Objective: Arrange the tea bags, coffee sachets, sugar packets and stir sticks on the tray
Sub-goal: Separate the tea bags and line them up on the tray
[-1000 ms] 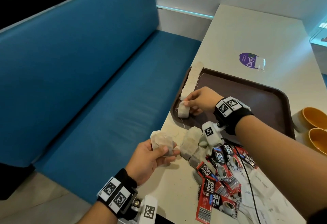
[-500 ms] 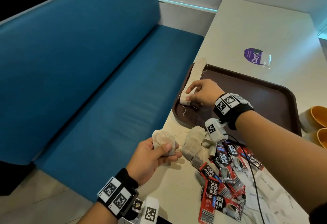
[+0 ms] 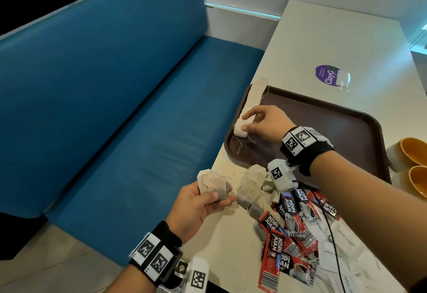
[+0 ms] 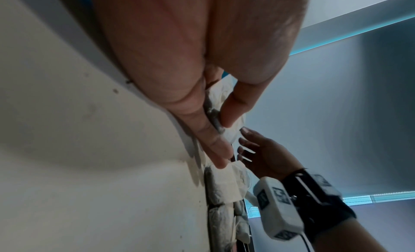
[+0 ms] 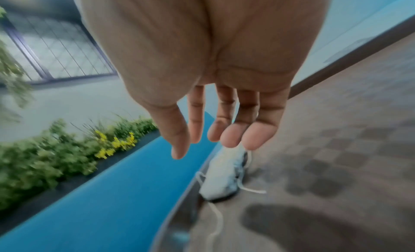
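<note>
A dark brown tray (image 3: 335, 135) lies on the pale table. A row of tea bags (image 3: 253, 98) runs along its left edge. My right hand (image 3: 251, 121) hovers over the row's near end with fingers spread, the thumb at the nearest tea bag (image 3: 239, 131). The right wrist view shows that hand (image 5: 202, 140) holding nothing, the tea bag (image 5: 224, 176) below it. My left hand (image 3: 215, 198) pinches a few tea bags (image 3: 212, 184) by the table's edge, thumb against fingers (image 4: 215, 145). Loose tea bags (image 3: 250, 184), red coffee sachets (image 3: 288, 209) and white sugar packets (image 3: 342, 242) lie piled on the table.
A blue bench seat (image 3: 115, 107) runs along the table's left side. Two orange bowls (image 3: 413, 151) stand off the tray's right end. A purple sticker (image 3: 328, 76) sits beyond the tray. A black cable (image 3: 332, 242) crosses the sachet pile.
My right hand set its tea bag at the near end of the row and spread its fingers off it. The left hand kept its tea bags and stayed put.
</note>
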A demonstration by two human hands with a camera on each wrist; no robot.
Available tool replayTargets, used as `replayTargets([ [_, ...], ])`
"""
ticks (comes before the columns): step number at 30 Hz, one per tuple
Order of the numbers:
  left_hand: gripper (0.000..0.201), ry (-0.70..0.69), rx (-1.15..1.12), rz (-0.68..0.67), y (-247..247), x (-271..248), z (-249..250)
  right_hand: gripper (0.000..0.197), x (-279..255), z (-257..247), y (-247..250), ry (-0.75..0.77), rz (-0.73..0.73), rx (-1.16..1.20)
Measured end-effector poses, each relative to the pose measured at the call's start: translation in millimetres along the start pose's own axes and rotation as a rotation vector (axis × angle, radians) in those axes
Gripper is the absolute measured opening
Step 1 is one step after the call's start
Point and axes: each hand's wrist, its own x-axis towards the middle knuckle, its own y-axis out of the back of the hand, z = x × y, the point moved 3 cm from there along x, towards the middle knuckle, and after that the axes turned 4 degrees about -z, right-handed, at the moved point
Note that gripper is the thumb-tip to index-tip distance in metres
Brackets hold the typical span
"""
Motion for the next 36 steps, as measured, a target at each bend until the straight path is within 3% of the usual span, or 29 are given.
replayTargets([
  [4, 0.026, -0.011, -0.066, 0.007, 0, 0, 0, 0.013, -50, -25, -8, 0.056, 0.014, 0.198],
  [8, 0.026, -0.016, -0.095, 0.022, -1, -1, -1, 0.015, -101, -33, -36, 0.106, -0.121, 0.244],
  [13, 0.027, -0.026, -0.083, 0.039, -5, -4, 2, 0.024, -131, -14, -69, -0.007, -0.053, 0.25],
  [20, 0.034, -0.031, 0.024, 0.005, -9, -5, 3, 0.005, -154, -8, -79, -0.012, 0.01, 0.322],
  [26, 0.036, -0.012, 0.021, 0.059, -4, -1, -1, 0.011, -166, -6, -78, -0.078, 0.001, 0.505],
  [30, 0.019, 0.003, 0.025, 0.061, -1, 0, -3, 0.014, -167, -4, -73, -0.125, -0.005, 0.598],
  [36, 0.017, -0.007, 0.117, 0.082, -2, 1, -6, 0.013, -159, -4, -55, -0.125, 0.038, 0.686],
])
